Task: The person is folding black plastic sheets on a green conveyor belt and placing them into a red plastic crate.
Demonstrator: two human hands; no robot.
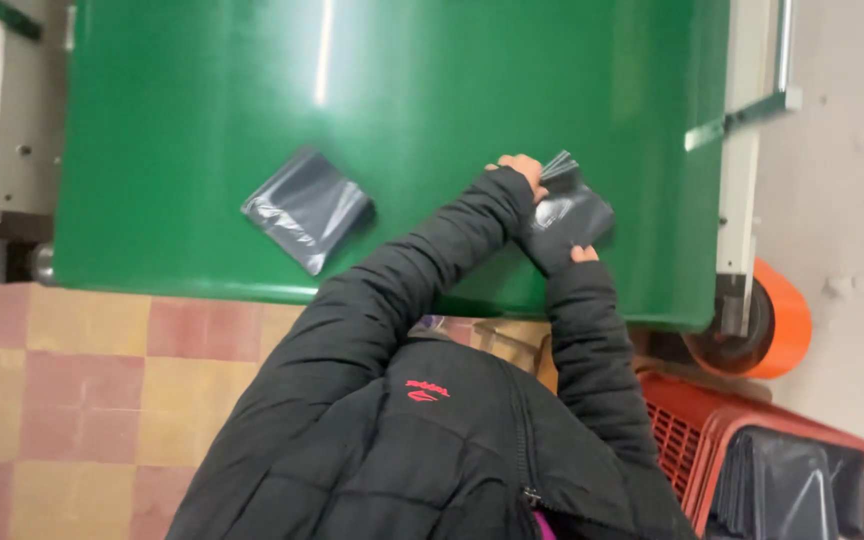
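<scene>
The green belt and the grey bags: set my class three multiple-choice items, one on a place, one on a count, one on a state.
1. Where does the red crate stand?
A. on the green belt
B. on the floor at the lower right, below the belt's edge
C. on the tiled floor at the far left

2. How many flat grey bags lie alone on the belt, away from both hands?
A. one
B. three
C. none

3. What is the left hand doing?
A. hanging free above the belt
B. gripping the edge of a grey bag
C. resting in a pocket

Answers: 1 B, the crate sits beside the orange roller. 2 A, a single loose bag lies mid-belt. 3 B, its fingers close on the bag's edge, while the right hand touches the bag's lower edge.
</scene>
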